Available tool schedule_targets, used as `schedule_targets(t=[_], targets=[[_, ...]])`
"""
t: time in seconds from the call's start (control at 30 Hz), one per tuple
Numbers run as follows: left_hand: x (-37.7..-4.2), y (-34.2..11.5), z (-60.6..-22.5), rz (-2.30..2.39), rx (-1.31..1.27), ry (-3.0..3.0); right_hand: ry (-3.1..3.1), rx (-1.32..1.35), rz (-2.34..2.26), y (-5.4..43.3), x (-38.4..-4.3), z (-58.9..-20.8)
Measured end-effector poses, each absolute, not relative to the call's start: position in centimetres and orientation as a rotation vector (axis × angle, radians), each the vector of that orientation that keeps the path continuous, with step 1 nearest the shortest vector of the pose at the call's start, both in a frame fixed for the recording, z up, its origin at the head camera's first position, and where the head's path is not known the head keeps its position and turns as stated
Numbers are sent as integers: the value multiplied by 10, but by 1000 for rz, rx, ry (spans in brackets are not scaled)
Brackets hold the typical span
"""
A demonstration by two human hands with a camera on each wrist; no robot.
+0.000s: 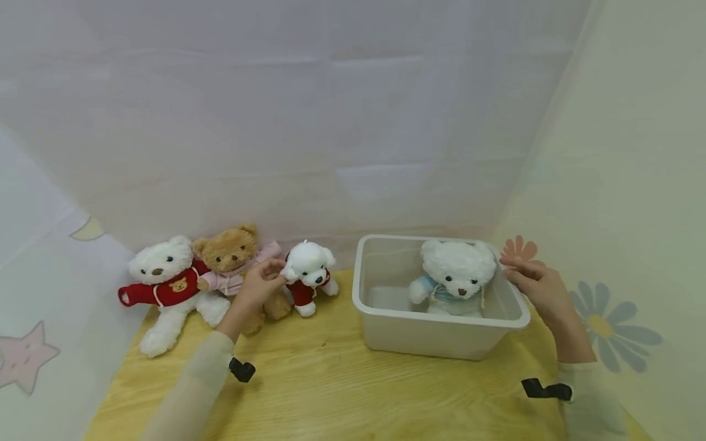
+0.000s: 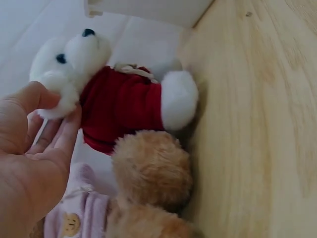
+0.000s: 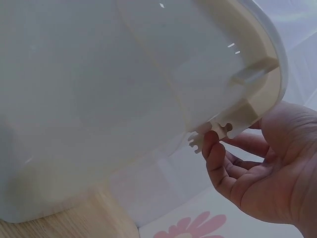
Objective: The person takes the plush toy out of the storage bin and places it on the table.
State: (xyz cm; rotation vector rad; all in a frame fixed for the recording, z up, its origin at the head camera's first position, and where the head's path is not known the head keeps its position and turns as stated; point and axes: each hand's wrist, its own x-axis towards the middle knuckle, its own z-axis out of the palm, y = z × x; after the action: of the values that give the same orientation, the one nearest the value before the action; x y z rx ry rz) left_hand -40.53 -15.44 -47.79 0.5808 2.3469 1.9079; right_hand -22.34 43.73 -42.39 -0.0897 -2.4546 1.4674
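My left hand (image 1: 258, 286) pinches an ear of a small white plush dog (image 1: 307, 264) in a red top. In the left wrist view, the thumb and fingers close on the ear of the plush dog (image 2: 121, 106), which sits upright on the table. My right hand (image 1: 537, 288) grips the right rim of a pale plastic bin (image 1: 419, 335). Seen from the right wrist, curled fingers (image 3: 216, 161) lie under the rim beside a small notched tab, with the thumb partly hidden behind the rim. Inside the bin sits a white teddy bear (image 1: 460, 269) in a light blue top.
Left of the dog, a brown teddy bear (image 1: 231, 248) in a pink hoodie leans beside a white teddy bear (image 1: 165, 264) in a red sweater. All stand on a wooden table (image 1: 331, 392) against a pale cloth backdrop (image 1: 276, 122).
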Motion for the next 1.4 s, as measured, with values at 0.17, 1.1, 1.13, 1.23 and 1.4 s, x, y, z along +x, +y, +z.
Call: schedule_targets(t=[0.17, 1.1, 1.13, 1.23, 1.4], targets=[[-398, -151, -462, 1854, 683, 2375, -2464, -99, 1463, 437, -220, -425], [-325, -48, -359, 1705, 878, 2421, -2489, 16, 1319, 434, -217, -420], [-325, -43, -356, 1685, 901, 2439, -2485, 26, 1308, 434, -217, -420], [-327, -27, -349, 1628, 970, 2487, -2485, 67, 1299, 432, -218, -418], [-330, 4, -338, 1592, 1115, 2484, -2484, 92, 1280, 430, -219, -415]])
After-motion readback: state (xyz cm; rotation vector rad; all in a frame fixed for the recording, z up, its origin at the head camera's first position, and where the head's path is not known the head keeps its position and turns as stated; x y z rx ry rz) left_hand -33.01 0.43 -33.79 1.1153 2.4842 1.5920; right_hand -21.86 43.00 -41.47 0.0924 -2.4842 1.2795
